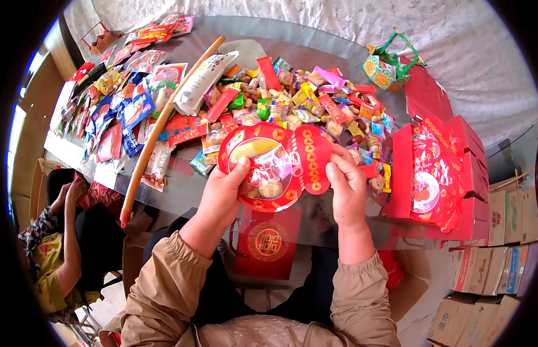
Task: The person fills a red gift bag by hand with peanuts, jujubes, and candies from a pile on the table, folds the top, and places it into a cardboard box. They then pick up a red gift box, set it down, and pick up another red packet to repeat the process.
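Between my two hands is a red treat bag (283, 199) with a round clear window. Wrapped sweets and nuts show inside it. My left hand (220, 194) grips the bag's round body at its left edge, thumb on the front. With thumb and fingers, my right hand (347, 188) pinches the flared top part, which is printed with gold coins. The bag hangs tilted over the front of the glass table, its top pointing right. Behind it lies a big heap of wrapped sweets and nuts (303, 110). I cannot make out whether the bag's top is sealed.
A wooden stick (170, 113) separates the heap from packaged snacks (121, 107) on the left. At right, a red box (401, 173) holds red bags. A green basket (390, 69) stands behind. Cardboard cartons (477, 321) are stacked lower right. Another person (55, 260) sits at left.
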